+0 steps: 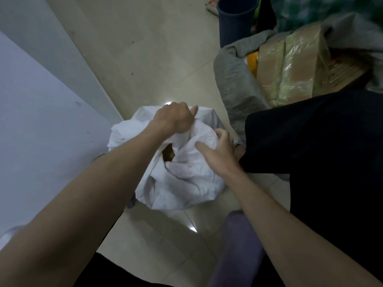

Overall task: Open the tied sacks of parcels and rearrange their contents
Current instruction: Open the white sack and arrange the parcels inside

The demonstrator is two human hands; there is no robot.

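Nearest to us, our two bare forearms reach forward and down over a pale tiled floor [157, 59], with a dark garment at the bottom edge and a purple-grey shape [238, 245], perhaps a leg, beside our right arm.

Just beyond, a white sack [186, 179] sits on the floor between our arms, its fabric crumpled and bunched at the top. A small gap in the folds [168, 154] shows something brown inside; we cannot tell what it is.

Our left hand [174, 119] is clenched on a bunch of the sack's upper fabric, thumb pointing to the right. Our right hand [219, 154] lies on the sack's right side with fingers spread and curled over a rounded fold, pressing it rather than gripping it firmly; whether any fabric is pinched beneath the fingertips, we cannot tell.

To the right of the sack, a large black mass [310, 141] fills the frame, touching or just beside the sack. To the left, a white wall [41, 121] runs along the floor.

Farther off on the right, a grey sack [232, 75] lies open around a cardboard box [290, 71] wrapped in shiny tape, with something yellow [252, 63] tucked beside it. Beyond that stands a dark blue bin [236, 19], and blurred green checked material [323, 11] fills the far corner.
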